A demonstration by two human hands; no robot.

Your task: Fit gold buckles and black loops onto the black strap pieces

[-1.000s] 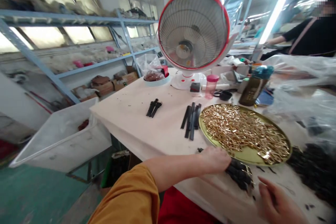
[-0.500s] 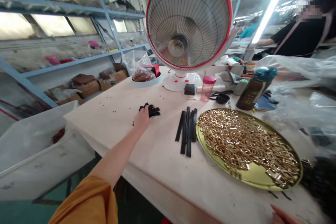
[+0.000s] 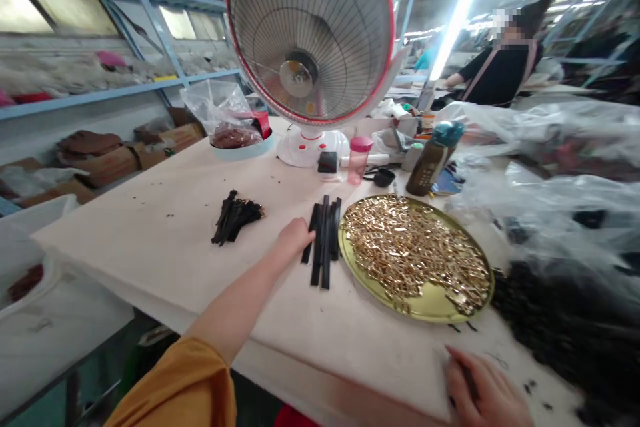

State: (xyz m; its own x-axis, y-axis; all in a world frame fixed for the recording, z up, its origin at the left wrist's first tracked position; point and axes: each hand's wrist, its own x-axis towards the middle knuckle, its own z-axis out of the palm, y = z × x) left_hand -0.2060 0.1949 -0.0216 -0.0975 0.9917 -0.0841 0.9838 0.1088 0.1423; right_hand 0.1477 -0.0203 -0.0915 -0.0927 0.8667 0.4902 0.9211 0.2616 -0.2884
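My left hand rests at the left edge of a row of flat black strips on the table. Its thumb side touches the strips; the other fingers are mostly hidden, so their grip does not show. To its left lies a fanned pile of black strips with gold-coloured metal pieces. My right hand, slightly blurred, is low at the table's front with fingers curled round something dark that I cannot make out. Just beyond it stands a round gold tray heaped with small gold-coloured metal buckles.
A red-rimmed fan-shaped heater stands at the back. Beside it are a pink-lidded cup, a dark bottle and a blue tub. Black material and plastic bags fill the right. A person works beyond.
My left hand has left the pile of black strips and moved right to the row of strips. The view has turned right, and more of my right hand shows.
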